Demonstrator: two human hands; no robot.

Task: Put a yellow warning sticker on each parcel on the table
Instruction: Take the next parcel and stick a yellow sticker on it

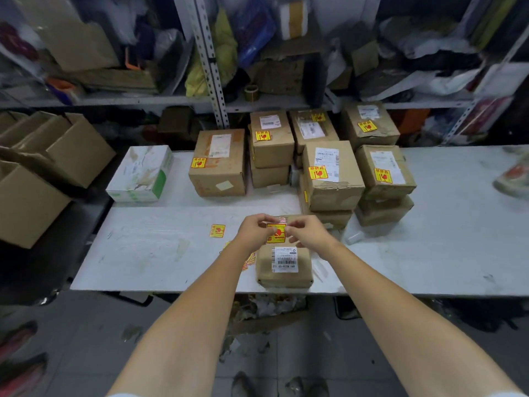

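Sticker (276, 234) is being pinched by left hand (252, 232) and right hand (311, 235) fingers (297, 224). It is being held over the parcel (283, 266).

Two hands meet over a parcel (283, 270) that sits near the front edge of the table (143, 253). The left hand (253, 229) and the right hand (307, 233) both pinch a yellow sticker (276, 234) with a red picture on it, just over the far end of the parcel. The parcel has a white label (284, 259) on top. A loose sticker (217, 231) lies flat on the table to the left. Farther back, brown boxes (333, 193) sit in piles, many with yellow stickers. A white box (140, 174) sits at the far left.
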